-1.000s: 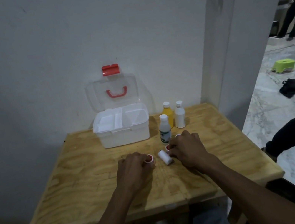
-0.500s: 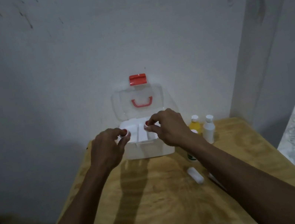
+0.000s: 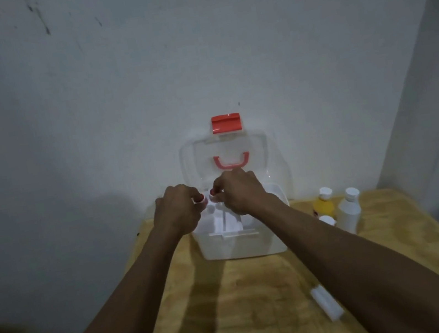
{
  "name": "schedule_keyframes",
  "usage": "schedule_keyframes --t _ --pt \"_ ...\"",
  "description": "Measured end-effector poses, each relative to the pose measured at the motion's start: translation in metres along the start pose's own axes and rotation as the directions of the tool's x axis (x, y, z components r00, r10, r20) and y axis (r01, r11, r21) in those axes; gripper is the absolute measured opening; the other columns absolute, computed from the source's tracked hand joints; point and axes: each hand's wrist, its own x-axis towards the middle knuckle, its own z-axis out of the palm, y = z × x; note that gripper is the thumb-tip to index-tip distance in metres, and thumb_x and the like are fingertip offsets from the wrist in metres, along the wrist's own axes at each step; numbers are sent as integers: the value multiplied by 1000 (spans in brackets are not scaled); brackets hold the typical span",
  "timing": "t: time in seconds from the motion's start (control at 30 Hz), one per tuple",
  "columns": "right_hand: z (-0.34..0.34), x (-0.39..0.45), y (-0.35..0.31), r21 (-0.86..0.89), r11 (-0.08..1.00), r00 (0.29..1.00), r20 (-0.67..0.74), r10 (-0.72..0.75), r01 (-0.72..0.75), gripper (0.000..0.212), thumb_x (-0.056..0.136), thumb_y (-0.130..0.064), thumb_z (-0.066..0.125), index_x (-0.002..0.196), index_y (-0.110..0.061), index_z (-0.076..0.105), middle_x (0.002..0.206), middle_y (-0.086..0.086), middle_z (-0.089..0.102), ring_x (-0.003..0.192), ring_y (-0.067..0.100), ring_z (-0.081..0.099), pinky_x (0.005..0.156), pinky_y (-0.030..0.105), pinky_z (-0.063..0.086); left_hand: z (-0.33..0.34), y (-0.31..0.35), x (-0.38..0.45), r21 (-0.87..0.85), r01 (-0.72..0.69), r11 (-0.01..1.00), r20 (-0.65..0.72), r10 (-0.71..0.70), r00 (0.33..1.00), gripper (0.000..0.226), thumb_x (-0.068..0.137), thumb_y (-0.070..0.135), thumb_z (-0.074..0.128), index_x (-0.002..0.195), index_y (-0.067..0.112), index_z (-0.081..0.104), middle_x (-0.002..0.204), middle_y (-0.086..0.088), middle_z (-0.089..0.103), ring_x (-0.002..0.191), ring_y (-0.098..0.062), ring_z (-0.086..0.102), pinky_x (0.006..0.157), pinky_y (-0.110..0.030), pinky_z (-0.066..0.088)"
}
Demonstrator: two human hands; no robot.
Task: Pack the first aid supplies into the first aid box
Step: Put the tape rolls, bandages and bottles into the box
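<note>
A plywood table [image 3: 235, 303] stands pushed up against the wall, and at its back edge sits the white first aid box [image 3: 243, 245], lid up. Just right of the box stand a yellow bottle [image 3: 323, 206], a white bottle [image 3: 349, 211] and a third bottle's cap [image 3: 326, 219] showing in front. Nearer the front, a small white roll [image 3: 327, 305] lies on its side.

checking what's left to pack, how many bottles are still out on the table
3. The yellow bottle and the white bottle stand right of the first aid box; a third bottle's white cap peeks out behind the right forearm. More may be hidden by the arms.
</note>
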Motion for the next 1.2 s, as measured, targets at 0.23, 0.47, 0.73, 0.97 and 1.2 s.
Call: schedule_keyframes --t 0.23,0.47,0.73,0.97,1.2 --pt "17 15 3 -35 999 999 53 3 -1 22 89 -33 69 104 -19 77 100 4 75 95 23 62 91 42 49 15 -8 12 51 -11 999 46 9 999 24 86 41 68 95 22 80 96 -5 72 85 -21 62 75 -43 57" --pt "15 14 0 -79 997 998 64 -10 15 18 90 -27 70 103 -16 77 102 4 74 99 23 60 91 41 47 21 -12 15 89 -44 995 83 36 996 28 87 45 62 95 24 80 90 -4 70 78 -22 59 71 -42 57" --pt "-41 -29 -10 91 995 999 9 -36 35 31 91 -4 65 122 -4 67 125 12 68 109 23 67 99 34 50 2 6 -16 -71 -34 997 -100 27 995 28 83 38 70 103 18 76 112 -5 73 100 -24 64 85 -43 54" --pt "-114 -118 13 217 974 997 -38 69 -59 23 92 -9 63 113 -9 73 113 7 73 98 17 69 81 21 48 -9 54 -72 -215 -167 962 -177 129 976 23 86 29 67 100 15 77 107 -7 74 97 -25 67 86 -38 52" --pt "-118 -220 73 35 958 955 91 281 -286 18 81 -11 70 98 -10 78 97 9 75 90 21 69 70 24 48 34 109 -141 -309 -353 883 -27 363 932 26 85 24 70 111 21 71 113 1 69 106 -20 59 90 -31 45"
